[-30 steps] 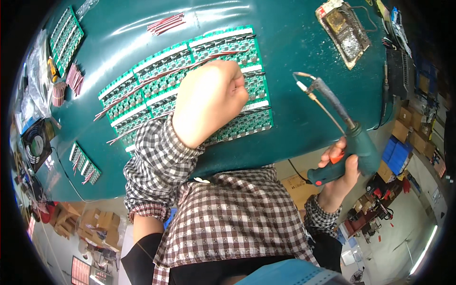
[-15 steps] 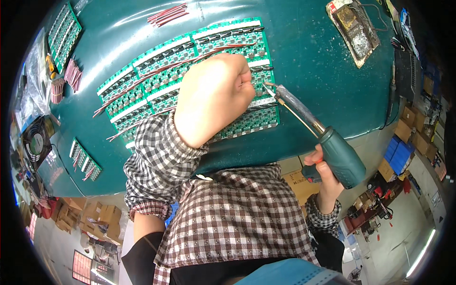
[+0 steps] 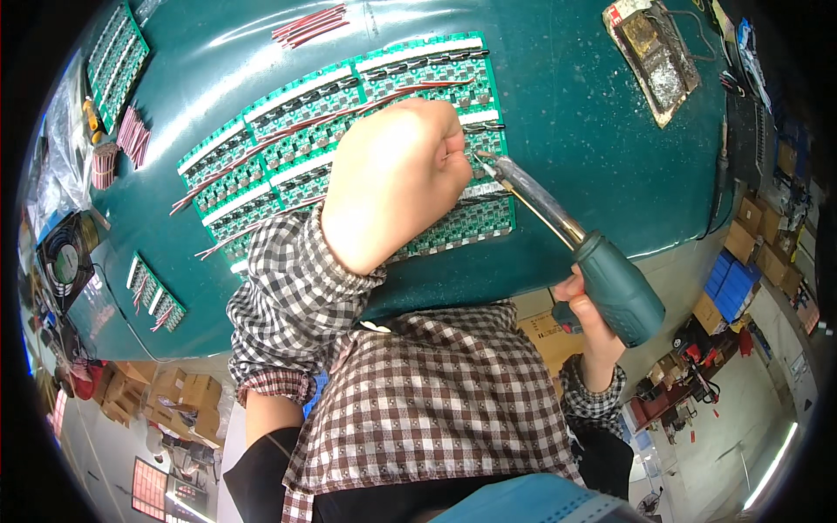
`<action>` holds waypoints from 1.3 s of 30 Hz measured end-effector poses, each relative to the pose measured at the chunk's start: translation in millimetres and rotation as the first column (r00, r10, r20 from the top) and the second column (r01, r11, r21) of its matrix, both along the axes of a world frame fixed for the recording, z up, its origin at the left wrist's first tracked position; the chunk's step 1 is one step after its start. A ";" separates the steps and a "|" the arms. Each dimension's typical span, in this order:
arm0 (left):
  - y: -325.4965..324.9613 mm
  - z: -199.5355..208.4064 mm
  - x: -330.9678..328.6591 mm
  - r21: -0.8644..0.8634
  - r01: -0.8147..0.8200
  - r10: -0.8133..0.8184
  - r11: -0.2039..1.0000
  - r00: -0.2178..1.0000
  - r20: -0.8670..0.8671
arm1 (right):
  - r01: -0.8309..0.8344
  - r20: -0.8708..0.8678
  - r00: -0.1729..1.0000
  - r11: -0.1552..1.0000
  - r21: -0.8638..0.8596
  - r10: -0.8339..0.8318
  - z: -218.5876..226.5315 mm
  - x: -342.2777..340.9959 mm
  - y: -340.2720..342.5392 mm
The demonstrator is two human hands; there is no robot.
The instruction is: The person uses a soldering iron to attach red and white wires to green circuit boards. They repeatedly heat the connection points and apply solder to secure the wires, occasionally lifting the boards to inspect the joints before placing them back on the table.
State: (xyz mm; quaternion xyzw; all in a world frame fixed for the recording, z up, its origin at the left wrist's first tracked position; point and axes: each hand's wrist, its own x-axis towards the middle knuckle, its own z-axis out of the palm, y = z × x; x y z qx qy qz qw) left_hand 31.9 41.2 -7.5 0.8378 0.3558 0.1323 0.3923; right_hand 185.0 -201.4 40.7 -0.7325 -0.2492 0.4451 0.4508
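Soldering iron [image 3: 575, 240] tip moved in | now beside left hand [image 3: 392, 179] fingers [image 3: 453, 144]

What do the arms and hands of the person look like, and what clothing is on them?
Both hands are bare, without gloves: the left hand and the right hand. Each forearm wears a long checked sleeve, dark and white squares, with a reddish tint at the cuffs: left sleeve, right sleeve. No watch or rings show.

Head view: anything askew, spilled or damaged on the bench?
Nothing stands out. The green circuit boards lie in neat rows on the green mat, wire bundles grouped. The left hand rests fisted on the boards; the right hand holds the soldering iron, tip at the boards.
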 end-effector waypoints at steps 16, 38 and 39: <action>-0.7 -0.5 0.4 0.008 -0.006 0.006 1.000 1.000 0.011 | 0.019 0.014 1.000 0.999 -0.036 -0.018 2.6 -2.0 4.4; -0.2 2.3 0.5 -0.014 0.002 -0.002 1.000 1.000 0.003 | 0.021 0.043 0.999 0.999 -0.033 -0.019 2.5 -3.2 2.1; -0.3 2.0 0.2 -0.009 0.002 -0.002 1.000 1.000 0.001 | 0.021 0.048 0.999 0.999 -0.031 -0.020 2.9 -3.0 2.2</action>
